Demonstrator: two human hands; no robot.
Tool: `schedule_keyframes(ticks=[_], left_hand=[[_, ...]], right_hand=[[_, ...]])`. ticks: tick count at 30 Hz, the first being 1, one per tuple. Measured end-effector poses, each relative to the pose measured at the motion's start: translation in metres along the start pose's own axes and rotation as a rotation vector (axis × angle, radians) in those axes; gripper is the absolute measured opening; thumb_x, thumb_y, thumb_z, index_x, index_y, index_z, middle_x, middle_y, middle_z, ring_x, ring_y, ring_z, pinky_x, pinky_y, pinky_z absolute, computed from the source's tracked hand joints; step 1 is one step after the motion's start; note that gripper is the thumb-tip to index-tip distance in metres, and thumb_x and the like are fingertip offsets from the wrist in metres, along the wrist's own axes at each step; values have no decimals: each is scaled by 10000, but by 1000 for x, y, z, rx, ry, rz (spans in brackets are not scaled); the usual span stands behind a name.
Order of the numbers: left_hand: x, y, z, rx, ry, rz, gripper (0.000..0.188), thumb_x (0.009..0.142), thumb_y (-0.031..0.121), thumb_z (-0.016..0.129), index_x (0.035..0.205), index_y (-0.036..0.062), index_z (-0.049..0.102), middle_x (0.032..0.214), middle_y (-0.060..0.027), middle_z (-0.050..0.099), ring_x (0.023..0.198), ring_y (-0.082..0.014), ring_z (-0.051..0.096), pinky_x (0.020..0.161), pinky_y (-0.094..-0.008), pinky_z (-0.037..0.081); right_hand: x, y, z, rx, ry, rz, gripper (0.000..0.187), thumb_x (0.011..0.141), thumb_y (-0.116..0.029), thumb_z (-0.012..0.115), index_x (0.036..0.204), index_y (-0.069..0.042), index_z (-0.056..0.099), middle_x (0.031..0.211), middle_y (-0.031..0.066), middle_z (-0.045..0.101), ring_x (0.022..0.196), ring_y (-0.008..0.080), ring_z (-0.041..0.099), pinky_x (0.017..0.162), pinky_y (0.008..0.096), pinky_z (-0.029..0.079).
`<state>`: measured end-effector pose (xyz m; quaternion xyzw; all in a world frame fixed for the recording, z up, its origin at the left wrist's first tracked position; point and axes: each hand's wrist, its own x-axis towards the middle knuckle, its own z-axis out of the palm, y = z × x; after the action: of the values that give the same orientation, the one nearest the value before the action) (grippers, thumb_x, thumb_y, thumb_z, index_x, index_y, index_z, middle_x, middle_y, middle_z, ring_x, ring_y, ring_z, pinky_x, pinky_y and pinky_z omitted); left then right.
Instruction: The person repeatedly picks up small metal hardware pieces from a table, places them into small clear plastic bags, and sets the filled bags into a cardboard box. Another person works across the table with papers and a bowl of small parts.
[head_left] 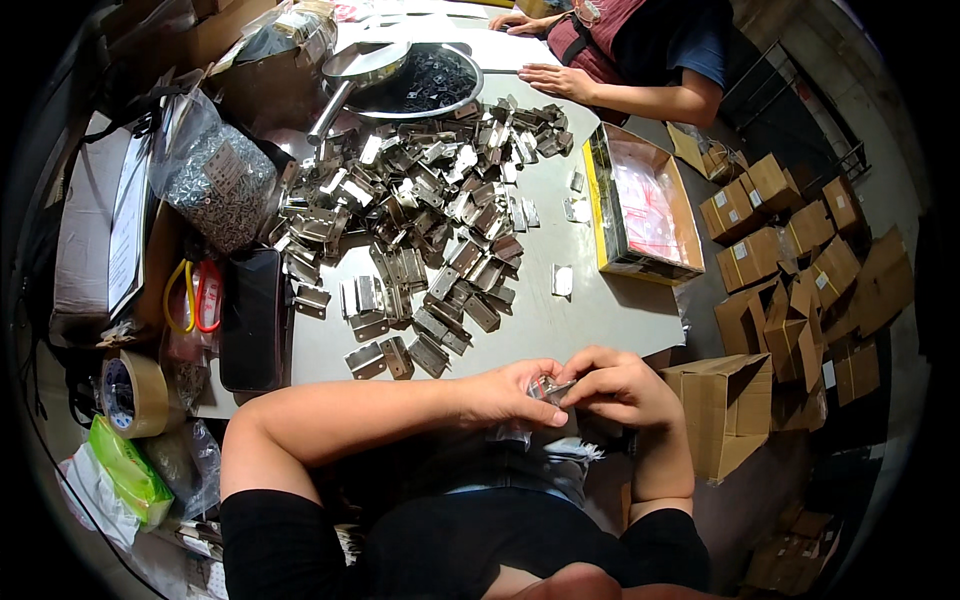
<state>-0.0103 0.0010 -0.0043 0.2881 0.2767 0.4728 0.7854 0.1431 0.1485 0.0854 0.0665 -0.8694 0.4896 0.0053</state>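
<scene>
My left hand (pixel 515 393) is closed round a small clear plastic bag (pixel 541 386) with reddish marks, close to my body beyond the table's near edge. Against it, my right hand (pixel 622 392) pinches a small shiny metal piece (pixel 560 393), which looks like a bracket; the fingers partly hide it, and I cannot tell how far it is inside the bag. In front of my hands lies a large heap of bent metal brackets (pixel 420 200). One bracket (pixel 562 281) lies apart, to the right of the heap.
An open box (pixel 690 235) of clear and reddish bags stands at the table's right. Behind the heap are a metal bowl of black parts (pixel 425 85) and a scoop (pixel 330 112). At left are a screw bag (pixel 222 190), scissors (pixel 180 300), phone (pixel 250 320) and tape (pixel 120 393). A co-worker's hand (pixel 560 80) rests opposite.
</scene>
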Motion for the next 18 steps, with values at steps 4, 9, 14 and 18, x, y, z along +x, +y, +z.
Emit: schedule_keyframes(ticks=[4,9,14,18], left_hand=[[-3,6,4,-20,-34,16,508,815,232,782,1204,146,467,811,55,526,629,-41,499,512,-191,388],[-6,7,8,34,-5,67,521,828,223,769,1227,130,447,852,39,515,680,-45,499,539,-195,398],[5,-9,-2,211,-74,132,504,847,173,748,1232,82,435,985,11,496,843,-65,500,684,-218,443],[6,-13,0,384,-101,240,483,851,170,746,1212,58,445,1014,0,481,899,-74,476,783,-240,431]], right_hand=[[11,-8,8,-30,24,101,119,826,19,652,937,-18,673,1016,139,641,931,279,634,801,341,501],[19,0,-4,82,-72,100,102,885,-11,609,979,-3,648,938,137,673,851,232,659,771,324,511],[35,44,-16,9,516,537,171,899,-148,634,911,22,618,902,128,676,736,163,638,642,319,490],[58,90,-8,-852,627,414,179,870,-143,655,831,18,587,691,59,594,600,129,577,550,310,453]])
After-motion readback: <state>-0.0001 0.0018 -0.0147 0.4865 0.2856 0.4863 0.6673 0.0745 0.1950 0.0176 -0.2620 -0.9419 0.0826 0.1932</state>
